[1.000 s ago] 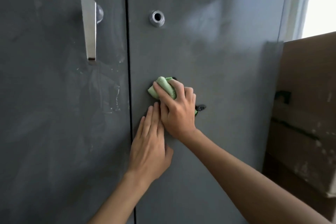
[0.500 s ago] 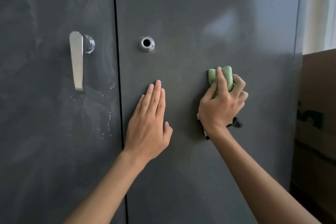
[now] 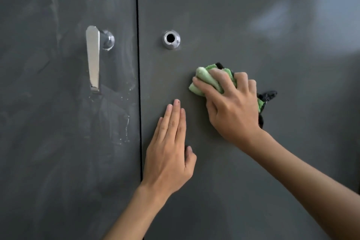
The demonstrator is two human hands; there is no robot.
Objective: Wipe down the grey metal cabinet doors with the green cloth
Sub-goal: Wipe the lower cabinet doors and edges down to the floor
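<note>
Green cloth (image 3: 206, 82) has slid left since half a second ago. It was well right of the left hand's fingertips; now it sits just up and right of them, closer to the lock cylinder (image 3: 171, 39). Right hand (image 3: 233, 107) went with it and rotated: fingers were near straight up, now angled up-left. Left hand (image 3: 169, 154) same pose, same door.

Cloth: bunched into a wad, pressed on the right door (image 3: 253, 25) of the grey cabinet. Long axis runs diagonally, upper-left to lower-right, under the right hand. Pale folded end pokes out past the fingertips and points up-left, toward the lock cylinder. Black trim (image 3: 268, 94) sticks out at the other end, on the little-finger side.

Right hand: back to camera, fingers curled over the wad and gripping it, knuckles raised, wrist lower-right. Thumb not visible.

Left hand: flat on the right door, fingers straight and together, pointing up, thumb close to the palm. Holds nothing. Little-finger side is near the seam (image 3: 138, 64) between the doors. Fingertips near the cloth, not touching.

Past the seam, on the left door (image 3: 48, 103): chrome lever handle (image 3: 93, 58) hanging vertical, wet streaks (image 3: 124, 122) below it.
</note>
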